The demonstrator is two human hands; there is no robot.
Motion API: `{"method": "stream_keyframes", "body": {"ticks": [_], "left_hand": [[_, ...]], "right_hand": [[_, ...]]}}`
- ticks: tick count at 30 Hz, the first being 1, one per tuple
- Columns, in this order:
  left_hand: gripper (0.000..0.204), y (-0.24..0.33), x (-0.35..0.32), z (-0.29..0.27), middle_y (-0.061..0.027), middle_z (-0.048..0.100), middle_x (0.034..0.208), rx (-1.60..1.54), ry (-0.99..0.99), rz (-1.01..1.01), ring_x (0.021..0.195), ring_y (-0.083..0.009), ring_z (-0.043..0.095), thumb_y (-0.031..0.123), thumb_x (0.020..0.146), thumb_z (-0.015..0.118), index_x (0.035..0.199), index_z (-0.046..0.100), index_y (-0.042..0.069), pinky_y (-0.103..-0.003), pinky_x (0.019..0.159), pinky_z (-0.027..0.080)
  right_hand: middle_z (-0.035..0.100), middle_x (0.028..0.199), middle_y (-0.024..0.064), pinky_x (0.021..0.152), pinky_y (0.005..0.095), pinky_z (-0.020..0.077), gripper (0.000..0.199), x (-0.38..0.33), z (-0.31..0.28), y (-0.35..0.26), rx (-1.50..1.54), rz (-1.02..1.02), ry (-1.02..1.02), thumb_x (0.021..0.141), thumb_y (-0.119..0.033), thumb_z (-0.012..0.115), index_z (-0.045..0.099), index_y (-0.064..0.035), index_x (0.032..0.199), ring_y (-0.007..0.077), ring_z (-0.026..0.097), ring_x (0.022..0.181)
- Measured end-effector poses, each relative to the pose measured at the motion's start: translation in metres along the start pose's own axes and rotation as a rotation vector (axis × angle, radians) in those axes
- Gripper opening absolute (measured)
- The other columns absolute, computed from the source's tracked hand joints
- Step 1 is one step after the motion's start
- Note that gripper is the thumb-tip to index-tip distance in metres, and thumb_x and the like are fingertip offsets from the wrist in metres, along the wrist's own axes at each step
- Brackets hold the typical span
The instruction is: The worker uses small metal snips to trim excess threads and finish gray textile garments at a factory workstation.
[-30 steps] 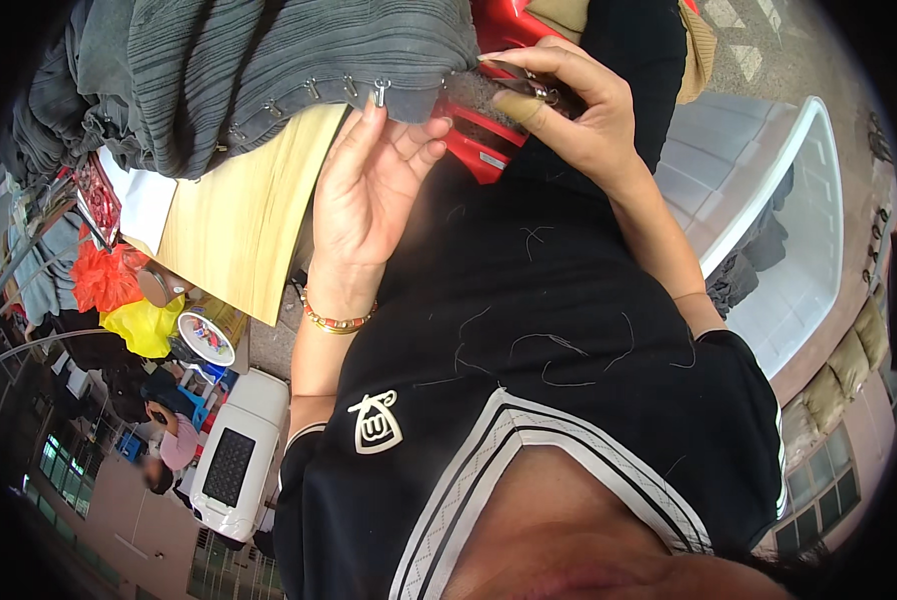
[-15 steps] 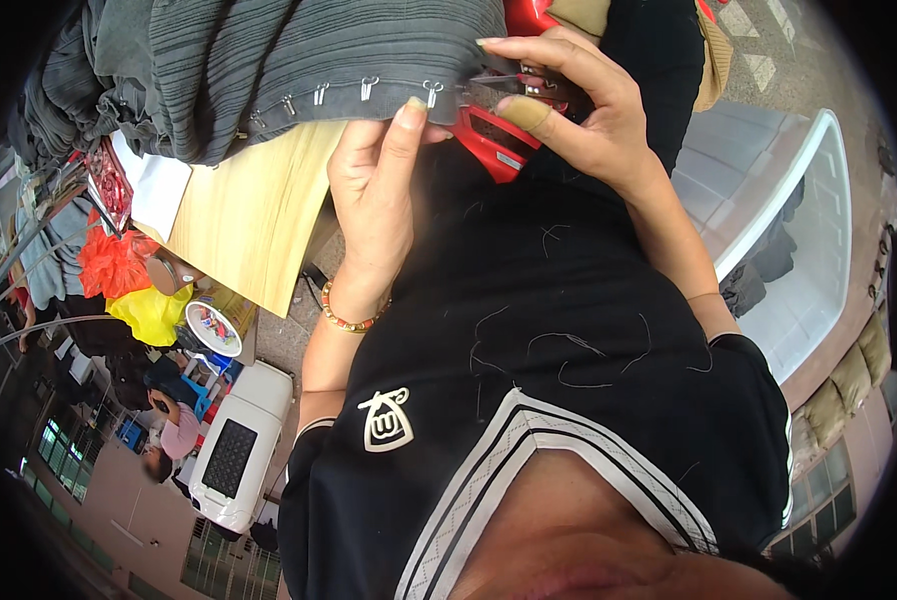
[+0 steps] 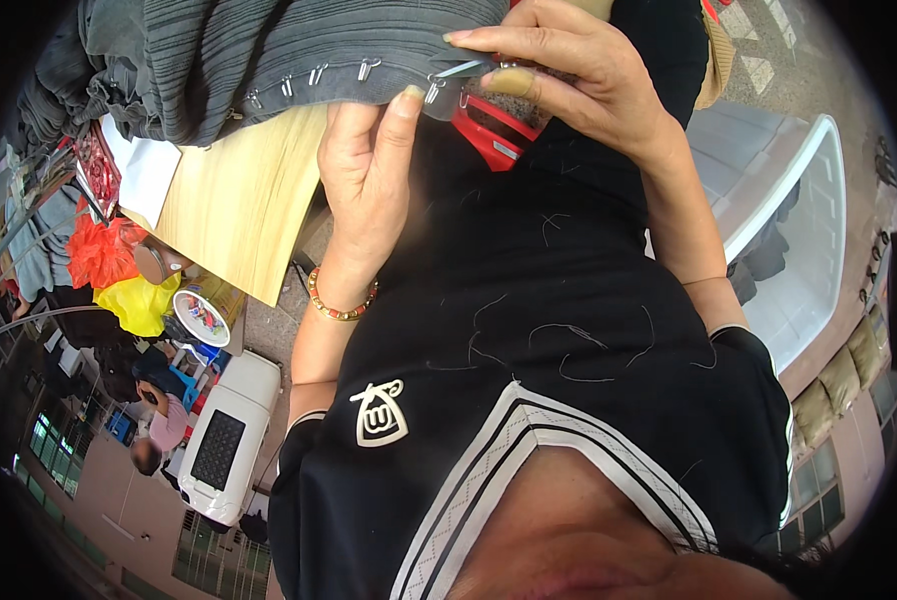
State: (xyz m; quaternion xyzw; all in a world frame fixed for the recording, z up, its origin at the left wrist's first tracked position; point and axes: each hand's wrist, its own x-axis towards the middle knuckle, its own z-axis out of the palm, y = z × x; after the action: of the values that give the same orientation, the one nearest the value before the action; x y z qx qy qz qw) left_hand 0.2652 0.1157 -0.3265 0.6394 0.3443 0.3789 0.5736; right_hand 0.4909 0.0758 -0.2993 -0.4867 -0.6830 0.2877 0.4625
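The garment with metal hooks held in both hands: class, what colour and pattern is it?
The garment is dark grey with fine ribbed stripes, clearest in the head view.

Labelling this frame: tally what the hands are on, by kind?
Grey garment: 1
Metal hooks on its edge: at least 5 show, others may be hidden
Red tool: 1
Left hand, on the garment edge: 1
Right hand, pinching a hook, over the red tool: 1
Bead bracelet: 1
Total: 10 at least
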Motion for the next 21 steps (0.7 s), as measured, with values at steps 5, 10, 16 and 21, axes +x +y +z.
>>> {"method": "stream_keyframes", "body": {"ticks": [5, 10, 16, 21], "left_hand": [[0.022, -0.0007, -0.0007, -0.0012, -0.0026, 0.065, 0.108, 0.031, -0.019, 0.009, 0.093, -0.0081, 0.056, 0.012, 0.103, 0.055, 0.120, 0.063, 0.000, -0.023, 0.086, 0.047], [0.023, -0.0031, -0.0013, -0.0034, -0.0029, 0.064, 0.110, -0.014, -0.045, 0.008, 0.096, -0.0083, 0.057, 0.011, 0.103, 0.055, 0.122, 0.061, 0.000, -0.024, 0.089, 0.046], [0.026, -0.0065, -0.0031, -0.0073, -0.0060, 0.064, 0.117, -0.016, -0.051, 0.000, 0.106, -0.0107, 0.058, 0.009, 0.103, 0.053, 0.126, 0.059, -0.002, -0.026, 0.096, 0.045], [0.028, -0.0073, -0.0033, -0.0078, -0.0084, 0.063, 0.121, -0.036, -0.060, -0.005, 0.110, -0.0121, 0.058, 0.008, 0.103, 0.053, 0.128, 0.058, -0.003, -0.028, 0.100, 0.045]], "right_hand": [[0.060, 0.083, 0.0063, 0.061, 0.0273, 0.0476, 0.038, 0.0017, 0.0014, -0.0013, -0.021, -0.001, -0.036, 0.084, -0.011, 0.078, 0.071, -0.0067, 0.120, 0.0173, 0.060, 0.070], [0.059, 0.082, 0.0061, 0.060, 0.0273, 0.0473, 0.038, 0.0040, 0.0007, -0.0015, -0.002, 0.013, -0.086, 0.084, -0.012, 0.078, 0.070, -0.0077, 0.121, 0.0174, 0.060, 0.069], [0.059, 0.082, 0.0058, 0.060, 0.0271, 0.0469, 0.038, 0.0043, -0.0019, 0.0019, 0.017, 0.005, -0.108, 0.085, -0.012, 0.077, 0.070, -0.0077, 0.122, 0.0172, 0.059, 0.068], [0.059, 0.083, 0.0067, 0.061, 0.0270, 0.0472, 0.037, 0.0020, -0.0013, 0.0042, 0.062, 0.011, -0.102, 0.086, -0.010, 0.076, 0.070, -0.0068, 0.122, 0.0176, 0.060, 0.070]]}}
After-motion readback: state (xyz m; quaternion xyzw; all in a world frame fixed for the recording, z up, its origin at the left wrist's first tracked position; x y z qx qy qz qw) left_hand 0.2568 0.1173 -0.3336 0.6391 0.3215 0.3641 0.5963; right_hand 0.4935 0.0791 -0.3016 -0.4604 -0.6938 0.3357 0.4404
